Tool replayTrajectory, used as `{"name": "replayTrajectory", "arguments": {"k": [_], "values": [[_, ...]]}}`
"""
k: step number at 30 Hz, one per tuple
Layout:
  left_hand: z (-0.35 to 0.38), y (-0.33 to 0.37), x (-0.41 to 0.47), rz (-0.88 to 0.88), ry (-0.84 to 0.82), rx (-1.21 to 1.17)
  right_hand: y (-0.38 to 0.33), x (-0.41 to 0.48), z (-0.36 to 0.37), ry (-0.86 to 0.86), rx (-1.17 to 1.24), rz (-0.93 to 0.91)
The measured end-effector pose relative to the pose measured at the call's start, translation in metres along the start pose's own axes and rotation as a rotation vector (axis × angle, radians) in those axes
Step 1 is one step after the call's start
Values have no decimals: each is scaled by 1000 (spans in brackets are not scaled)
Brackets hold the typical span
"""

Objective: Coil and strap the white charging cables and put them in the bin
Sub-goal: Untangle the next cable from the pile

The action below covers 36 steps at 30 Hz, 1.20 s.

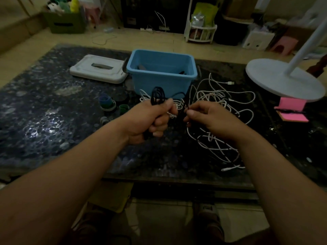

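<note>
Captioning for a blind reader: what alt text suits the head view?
The left hand grips a coiled black cable while the right hand pinches its loose strand, above a dark table. Behind stand a blue bin and a white lid; tangled white cables lie at right.

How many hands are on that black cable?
2. The left hand grips the coiled black cable; the right hand pinches its free length, both in front of the bin.

Dim room; beige tiled floor (pixel 44 39); dark speckled table (pixel 53 121); green crate (pixel 65 23) left; pink stool (pixel 284 45) right.
</note>
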State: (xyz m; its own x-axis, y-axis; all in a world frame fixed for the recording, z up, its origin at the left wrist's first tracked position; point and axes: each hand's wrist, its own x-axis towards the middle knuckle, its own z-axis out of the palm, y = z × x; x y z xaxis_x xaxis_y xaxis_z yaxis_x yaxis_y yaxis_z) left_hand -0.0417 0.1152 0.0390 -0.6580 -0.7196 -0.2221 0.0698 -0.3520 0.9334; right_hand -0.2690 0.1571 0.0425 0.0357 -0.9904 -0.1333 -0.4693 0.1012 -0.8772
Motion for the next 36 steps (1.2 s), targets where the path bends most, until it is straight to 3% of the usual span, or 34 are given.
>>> {"name": "replayTrajectory", "arguments": {"k": [4,7,10,13,18,22,24,27,30,36], "values": [[2,-4,8,79,187,-10,-2,3,18,72,6,-3],[11,-15,10,93,200,66,-10,6,41,209,49,-63],[22,-21,8,25,175,-125,-18,4,61,240,-20,-182],[19,-20,10,29,239,-285,-20,2,71,139,2,-212],[-5,-7,12,109,356,-434,-18,-2,69,177,-49,-117],[-7,-3,11,107,353,-269,-18,-1,61,299,-2,-70],[0,-7,8,60,259,-171,-25,-1,61,230,127,-63],[15,-9,1,-80,72,32,-32,0,65,-2,358,-30],[21,-10,-1,-112,13,119,-30,5,63,-60,480,41],[14,-15,5,-88,120,258,-22,11,65,207,436,5]]}}
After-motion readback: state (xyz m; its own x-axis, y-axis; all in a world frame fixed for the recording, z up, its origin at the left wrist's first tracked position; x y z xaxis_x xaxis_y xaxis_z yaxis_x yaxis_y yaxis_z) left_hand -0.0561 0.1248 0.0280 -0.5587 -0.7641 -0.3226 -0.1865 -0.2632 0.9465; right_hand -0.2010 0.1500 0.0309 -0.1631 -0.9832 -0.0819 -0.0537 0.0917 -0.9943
